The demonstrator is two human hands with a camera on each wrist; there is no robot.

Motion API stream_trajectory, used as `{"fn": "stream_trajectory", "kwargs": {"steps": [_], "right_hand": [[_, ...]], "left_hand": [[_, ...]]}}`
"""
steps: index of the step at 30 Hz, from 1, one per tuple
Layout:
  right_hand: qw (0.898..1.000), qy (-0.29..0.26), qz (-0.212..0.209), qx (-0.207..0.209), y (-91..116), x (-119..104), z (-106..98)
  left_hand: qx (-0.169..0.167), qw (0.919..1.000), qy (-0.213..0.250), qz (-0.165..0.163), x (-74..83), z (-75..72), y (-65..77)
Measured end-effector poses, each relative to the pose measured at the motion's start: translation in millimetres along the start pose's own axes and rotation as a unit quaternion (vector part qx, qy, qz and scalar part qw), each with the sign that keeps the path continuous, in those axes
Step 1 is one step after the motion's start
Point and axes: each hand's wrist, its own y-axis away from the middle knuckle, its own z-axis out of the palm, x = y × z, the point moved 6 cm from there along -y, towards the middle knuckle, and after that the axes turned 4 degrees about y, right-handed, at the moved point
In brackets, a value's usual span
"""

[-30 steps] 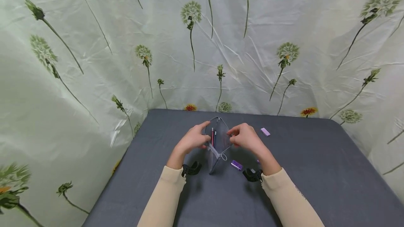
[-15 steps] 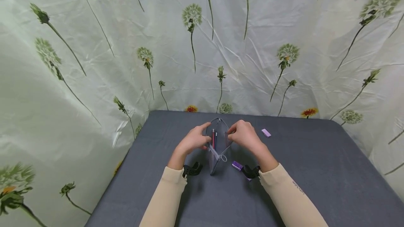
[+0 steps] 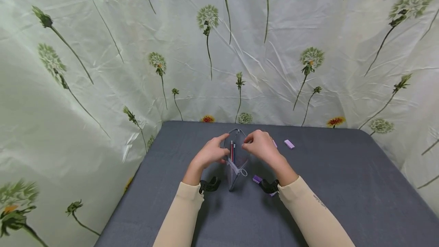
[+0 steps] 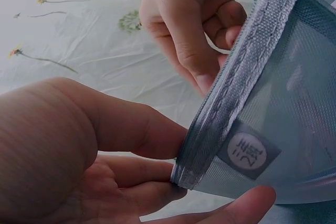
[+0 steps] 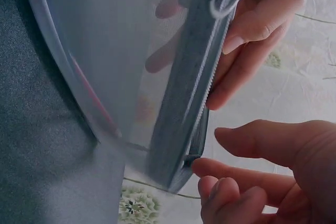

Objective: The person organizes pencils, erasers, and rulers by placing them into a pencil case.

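A grey mesh zip pencil case (image 3: pixel 232 180) stands upright on the table with its mouth spread. Two slim pencils (image 3: pixel 233 152), one red and one dark, stand inside. My left hand (image 3: pixel 212 151) grips the left rim, fingers on both sides of the zip edge (image 4: pixel 239 85). A label (image 4: pixel 247 151) sits below that edge in the left wrist view. My right hand (image 3: pixel 262 146) is over the right side of the mouth. In the right wrist view, its thumb and index finger are parted with nothing between them, the index fingertip (image 5: pixel 199 166) right at the rim.
A dark purple block (image 3: pixel 257 179) lies right of the case, with a lilac one (image 3: pixel 273 193) partly under my right wrist. Beyond that hand are a pink block (image 3: pixel 289 144) and another pink piece (image 3: pixel 274 143), partly hidden. A flowered curtain (image 3: pixel 260 48) hangs behind the grey table (image 3: pixel 343 186).
My right hand has shifted slightly left, from the case's right rim to over its mouth. A pink piece now shows behind it. The left hand keeps its grip.
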Motion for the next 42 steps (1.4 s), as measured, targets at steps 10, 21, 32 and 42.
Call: {"fn": "stream_trajectory", "kwargs": {"steps": [10, 21, 32, 42], "right_hand": [[1.0, -0.01, -0.009, 0.001, 4, 9, -11], [0.998, -0.06, 0.004, 0.012, 9, 42, -43], [0.995, -0.059, 0.046, 0.065, 14, 105, -64], [0.989, -0.072, 0.069, 0.113, 9, 150, -65]], "left_hand": [[0.007, 0.9999, -0.012, -0.002, -0.5, -1.1, -1.7], [0.005, 1.0, -0.006, 0.0, -2.0, -4.4, -0.5], [0.006, 0.9999, -0.005, -0.006, -4.3, -4.5, -1.4], [0.005, 0.9999, -0.003, -0.008, -3.2, -3.2, -1.1]]}}
